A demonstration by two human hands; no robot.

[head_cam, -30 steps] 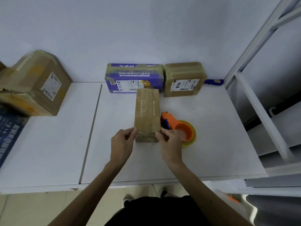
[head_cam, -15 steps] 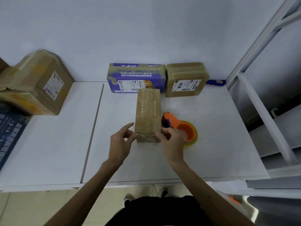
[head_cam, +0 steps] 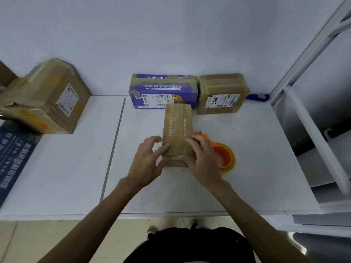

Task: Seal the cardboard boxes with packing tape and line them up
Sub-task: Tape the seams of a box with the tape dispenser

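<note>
A narrow brown cardboard box (head_cam: 177,122) lies lengthwise on the white table (head_cam: 256,158), with clear tape over its near end. My left hand (head_cam: 147,162) holds its near left edge, thumb on top and fingers curled at the side. My right hand (head_cam: 203,160) grips the near right corner, fingers on top and thumb across the near end. An orange tape dispenser (head_cam: 223,155) with a yellowish roll lies flat just right of the box, partly hidden by my right hand. A purple taped box (head_cam: 163,88) and a taped brown box (head_cam: 222,92) stand side by side at the wall.
A large taped cardboard box (head_cam: 47,97) sits at the far left, with a blue printed sheet (head_cam: 13,152) in front of it. A blue object (head_cam: 257,97) lies in the back right corner. A white metal frame (head_cam: 313,130) borders the table on the right.
Both hands have slid forward from the box's near end onto its top and sides. The box and the tape dispenser have stayed in place.
</note>
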